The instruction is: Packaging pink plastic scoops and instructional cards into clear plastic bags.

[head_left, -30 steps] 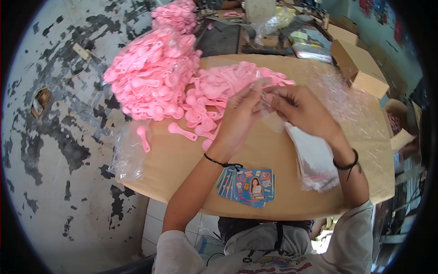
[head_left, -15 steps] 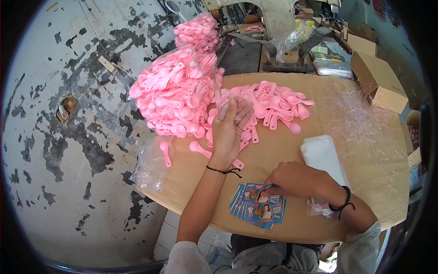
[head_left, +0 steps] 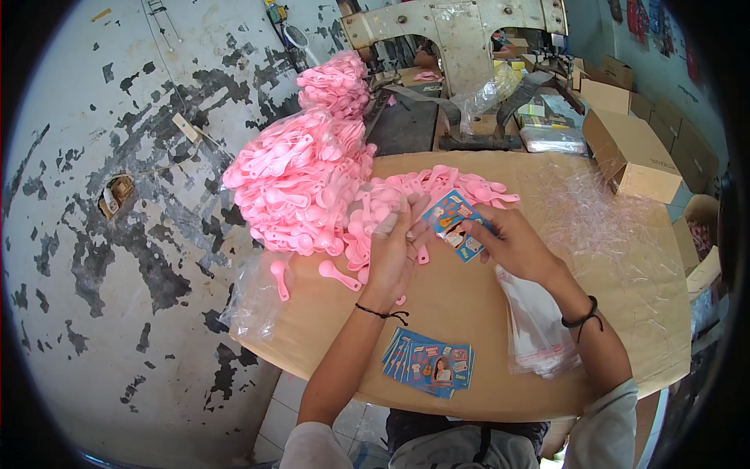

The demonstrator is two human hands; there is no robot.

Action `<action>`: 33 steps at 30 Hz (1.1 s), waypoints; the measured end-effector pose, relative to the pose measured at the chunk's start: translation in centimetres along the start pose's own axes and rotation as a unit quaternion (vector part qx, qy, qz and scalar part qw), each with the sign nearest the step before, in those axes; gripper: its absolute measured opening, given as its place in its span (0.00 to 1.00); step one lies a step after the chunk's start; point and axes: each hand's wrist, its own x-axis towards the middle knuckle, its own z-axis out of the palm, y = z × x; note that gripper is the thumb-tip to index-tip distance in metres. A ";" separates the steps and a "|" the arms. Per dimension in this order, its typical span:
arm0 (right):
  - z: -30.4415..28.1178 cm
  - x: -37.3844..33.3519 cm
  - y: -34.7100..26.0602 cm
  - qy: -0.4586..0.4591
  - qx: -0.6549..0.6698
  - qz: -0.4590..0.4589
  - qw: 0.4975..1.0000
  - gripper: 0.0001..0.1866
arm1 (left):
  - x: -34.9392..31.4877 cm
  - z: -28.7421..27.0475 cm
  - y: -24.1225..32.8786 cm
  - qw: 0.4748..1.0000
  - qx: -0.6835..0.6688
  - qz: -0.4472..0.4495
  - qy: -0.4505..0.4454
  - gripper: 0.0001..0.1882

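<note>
My right hand (head_left: 516, 241) pinches a blue printed card (head_left: 459, 227) between thumb and fingers, tilted above the table. Close to that card's left edge is my left hand (head_left: 397, 250), its fingers curled around a thin clear plastic bag (head_left: 388, 222) that is hard to make out. Below the hands, near the front edge, lies a fanned stack of matching blue cards (head_left: 431, 366). Beyond my left hand spreads a loose pile of pink plastic scoops (head_left: 469, 186). A sheaf of clear plastic sleeves (head_left: 539, 328) lies under my right forearm.
Large clear bags full of pink scoops (head_left: 293, 184) stand at the left by the peeling wall. Single scoops (head_left: 338, 275) and an empty-looking plastic bag (head_left: 254, 301) lie nearby. Plastic strands (head_left: 594, 211), an open carton (head_left: 633, 156) and a machine frame (head_left: 461, 47) are farther back.
My right hand has lifted a card off the stack and carried it up and away to beside my left hand. My left hand stays near the scoops. The view has shifted slightly.
</note>
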 end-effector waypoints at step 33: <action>1.3 -0.3 -1.4 0.034 0.022 -0.003 0.999 0.11 | -1.9 1.6 -3.6 0.995 0.014 0.058 -0.081 0.18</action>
